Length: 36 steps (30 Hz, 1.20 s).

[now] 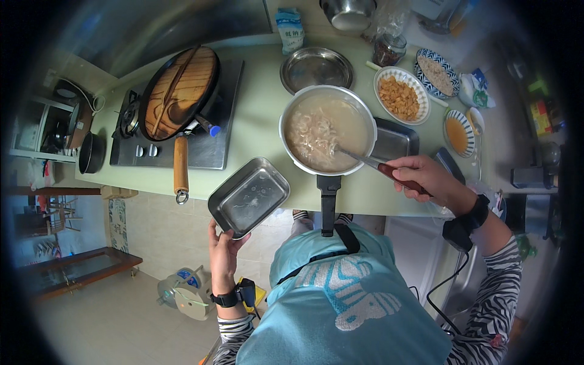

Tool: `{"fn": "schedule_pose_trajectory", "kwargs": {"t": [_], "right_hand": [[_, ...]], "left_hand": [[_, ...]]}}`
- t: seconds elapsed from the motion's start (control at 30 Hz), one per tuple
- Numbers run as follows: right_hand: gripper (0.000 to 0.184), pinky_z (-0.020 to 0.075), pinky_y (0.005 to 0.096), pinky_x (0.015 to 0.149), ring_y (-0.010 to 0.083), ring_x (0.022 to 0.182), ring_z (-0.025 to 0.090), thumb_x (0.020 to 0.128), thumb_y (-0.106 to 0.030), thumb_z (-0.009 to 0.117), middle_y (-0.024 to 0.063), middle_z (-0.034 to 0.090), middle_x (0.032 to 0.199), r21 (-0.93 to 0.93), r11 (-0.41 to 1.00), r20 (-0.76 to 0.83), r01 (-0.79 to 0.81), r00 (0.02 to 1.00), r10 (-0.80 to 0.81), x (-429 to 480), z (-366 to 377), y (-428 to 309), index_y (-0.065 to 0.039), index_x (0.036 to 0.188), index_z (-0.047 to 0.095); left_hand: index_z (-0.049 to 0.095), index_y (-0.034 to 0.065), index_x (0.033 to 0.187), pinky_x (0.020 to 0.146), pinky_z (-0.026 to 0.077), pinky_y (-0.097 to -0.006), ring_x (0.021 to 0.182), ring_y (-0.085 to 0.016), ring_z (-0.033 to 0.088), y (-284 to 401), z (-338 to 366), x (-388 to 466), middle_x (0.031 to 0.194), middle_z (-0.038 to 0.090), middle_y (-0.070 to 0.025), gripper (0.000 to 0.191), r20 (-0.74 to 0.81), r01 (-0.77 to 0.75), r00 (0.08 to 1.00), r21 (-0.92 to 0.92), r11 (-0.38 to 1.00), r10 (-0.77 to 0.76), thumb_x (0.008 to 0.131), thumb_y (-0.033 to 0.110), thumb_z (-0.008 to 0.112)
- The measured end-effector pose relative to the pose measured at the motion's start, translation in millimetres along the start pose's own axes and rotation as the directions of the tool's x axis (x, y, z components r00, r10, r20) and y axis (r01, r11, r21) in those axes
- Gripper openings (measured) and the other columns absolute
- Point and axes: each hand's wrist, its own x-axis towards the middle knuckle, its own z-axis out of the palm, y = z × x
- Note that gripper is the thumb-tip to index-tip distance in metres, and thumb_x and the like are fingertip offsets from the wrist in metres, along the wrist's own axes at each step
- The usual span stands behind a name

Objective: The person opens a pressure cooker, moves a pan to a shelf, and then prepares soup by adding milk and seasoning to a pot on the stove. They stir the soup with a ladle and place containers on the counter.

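Note:
My right hand (422, 177) grips the brown handle of a metal ladle or spoon (360, 157); its head is sunk in the broth and cannot be seen. The broth, with pale shredded pieces bunched at the left, fills much of a silver pressure-cooker pot (326, 169) without a lid. The pot's black handle (328, 200) points towards me over the counter edge. My left hand (226, 244) holds a rectangular stainless-steel tray (248, 196) by its near corner. This tray is tilted beside the pot and bears only wet marks inside.
Left of the pot, a wok with a wooden lid (180, 93) sits on the gas stove (214, 150). Behind it lies a round metal plate (317, 68). At the right are a bowl of orange-brown diced food (401, 98), a patterned dish (435, 75), a sauce bowl (458, 132) and another metal tray (397, 139).

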Motion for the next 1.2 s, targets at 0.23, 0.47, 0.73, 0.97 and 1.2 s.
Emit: {"fn": "schedule_pose_trajectory", "kwargs": {"t": [0.23, 0.47, 0.73, 0.97, 1.2], "right_hand": [[0.041, 0.0494, 0.0318, 0.056, 0.0195, 0.061, 0.060, 0.089, -0.012, 0.059, 0.0102, 0.061, 0.081, -0.775, 0.438, 0.041, 0.456, 0.728, -0.684, 12, 0, 30, -0.002, 0.128, 0.054], [0.046, 0.0540, 0.0420, 0.064, 0.0335, 0.075, 0.065, 0.083, -0.008, 0.057, 0.0184, 0.058, 0.099, -0.999, 0.012, 0.031, 0.047, 0.805, -0.592, 7, 17, 38, -0.008, 0.130, 0.054], [0.054, 0.0547, 0.0405, 0.068, 0.0340, 0.093, 0.064, 0.082, -0.010, 0.059, 0.0204, 0.057, 0.107, -0.997, -0.081, 0.049, 0.007, 0.845, -0.532, 21, 14, 34, -0.007, 0.135, 0.048], [0.049, 0.0526, 0.0453, 0.075, 0.0360, 0.098, 0.062, 0.086, -0.037, 0.065, 0.0205, 0.061, 0.104, -0.989, 0.076, 0.081, 0.128, 0.891, -0.446, 32, 3, -34, -0.004, 0.121, 0.057], [0.032, 0.0510, 0.0457, 0.079, 0.0390, 0.085, 0.065, 0.089, -0.027, 0.061, 0.0208, 0.067, 0.089, -0.915, 0.194, 0.148, 0.354, 0.740, -0.657, 202, -30, -189, 0.000, 0.107, 0.063]], "left_hand": [[0.014, 0.0068, 0.143, 0.090, 0.056, -0.0459, 0.095, -0.031, 0.065, -40, 7, 32, 0.118, 0.052, -0.0218, 0.060, -0.107, 0.018, 0.994, -0.033, 0.999, -0.021, 0.090, 0.000, 0.042], [0.012, 0.0066, 0.143, 0.096, 0.053, -0.0455, 0.110, -0.036, 0.059, -71, 29, 68, 0.130, 0.043, -0.0216, 0.056, -0.117, -0.074, 0.990, 0.019, 0.997, 0.075, 0.095, 0.001, 0.039], [0.012, 0.0104, 0.144, 0.080, 0.060, -0.0410, 0.096, -0.032, 0.066, -89, 34, 105, 0.126, 0.045, -0.0199, 0.056, -0.167, -0.076, 0.981, 0.158, 0.984, 0.103, 0.092, -0.001, 0.031], [0.021, 0.0087, 0.142, 0.053, 0.055, -0.0286, 0.072, -0.024, 0.069, -94, 26, 121, 0.109, 0.056, -0.0164, 0.054, -0.090, -0.171, 0.970, 0.401, 0.900, 0.225, 0.091, -0.001, 0.034], [0.000, 0.0033, 0.151, 0.048, 0.051, -0.0280, 0.071, -0.029, 0.069, -94, 16, 103, 0.139, 0.030, -0.0241, 0.078, -0.284, -0.009, 0.950, 0.384, 0.923, 0.127, 0.095, 0.015, 0.053]]}}
